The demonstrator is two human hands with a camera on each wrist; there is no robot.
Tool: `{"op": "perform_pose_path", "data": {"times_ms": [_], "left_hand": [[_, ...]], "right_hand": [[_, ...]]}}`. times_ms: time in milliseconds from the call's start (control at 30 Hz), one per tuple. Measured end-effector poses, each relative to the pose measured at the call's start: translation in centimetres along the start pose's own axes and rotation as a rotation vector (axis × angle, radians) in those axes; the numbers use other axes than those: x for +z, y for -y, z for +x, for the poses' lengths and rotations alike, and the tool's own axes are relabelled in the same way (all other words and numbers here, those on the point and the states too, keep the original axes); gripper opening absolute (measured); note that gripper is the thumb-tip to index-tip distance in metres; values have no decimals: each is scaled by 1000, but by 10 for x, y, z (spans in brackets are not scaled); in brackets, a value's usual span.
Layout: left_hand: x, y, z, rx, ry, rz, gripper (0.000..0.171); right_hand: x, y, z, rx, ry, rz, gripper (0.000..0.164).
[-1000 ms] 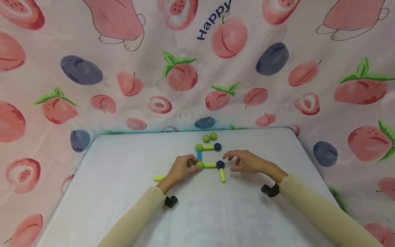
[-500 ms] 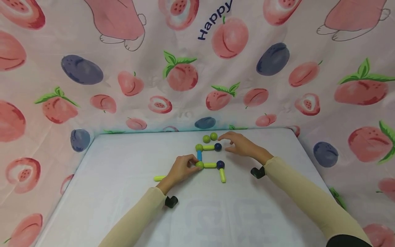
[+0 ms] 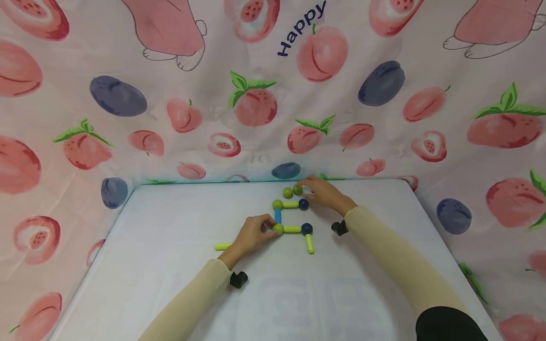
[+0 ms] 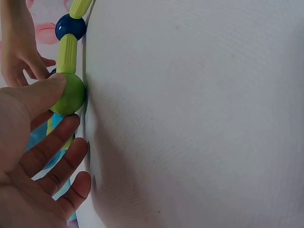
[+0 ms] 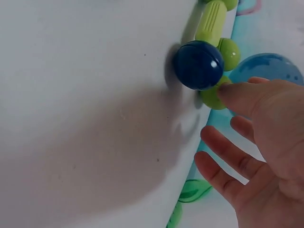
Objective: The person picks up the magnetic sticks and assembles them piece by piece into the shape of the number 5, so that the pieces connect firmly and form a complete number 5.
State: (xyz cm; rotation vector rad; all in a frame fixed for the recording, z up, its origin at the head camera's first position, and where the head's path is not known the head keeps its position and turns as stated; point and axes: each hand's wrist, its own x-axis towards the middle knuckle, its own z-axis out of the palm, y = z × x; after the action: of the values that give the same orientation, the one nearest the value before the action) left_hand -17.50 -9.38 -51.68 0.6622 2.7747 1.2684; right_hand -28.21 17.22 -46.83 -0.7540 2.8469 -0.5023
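Ball-and-rod building toy pieces lie joined in a bracket shape on the white table. My left hand pinches the green corner ball between thumb and index finger, its other fingers loosely spread. From that ball a blue rod runs back to a second green ball, and a yellow-green rod runs right to a dark blue ball. At the back, my right hand holds a loose green ball by thumb and index finger. In the right wrist view a dark blue ball partly covers it.
Another loose green ball sits just left of the right hand's ball. A yellow-green rod lies partly hidden by the left hand. One more rod points toward the front. A fruit-print cloth hangs behind the table.
My right hand has moved back and left, from beside the front dark blue ball to the loose green ball, and has taken hold of it. The left hand has stayed on the corner ball.
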Motion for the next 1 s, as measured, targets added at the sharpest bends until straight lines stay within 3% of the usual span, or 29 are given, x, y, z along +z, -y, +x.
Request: {"op": "perform_pose_path", "data": {"times_ms": [500,1000], "left_hand": [[0,1,0,0,5,9,18],[-2,0,0,-2,14,12,18]], "right_hand": [[7,-1,23,-65,-16,39,37],[12,-11,27,67,7,127,36]]}}
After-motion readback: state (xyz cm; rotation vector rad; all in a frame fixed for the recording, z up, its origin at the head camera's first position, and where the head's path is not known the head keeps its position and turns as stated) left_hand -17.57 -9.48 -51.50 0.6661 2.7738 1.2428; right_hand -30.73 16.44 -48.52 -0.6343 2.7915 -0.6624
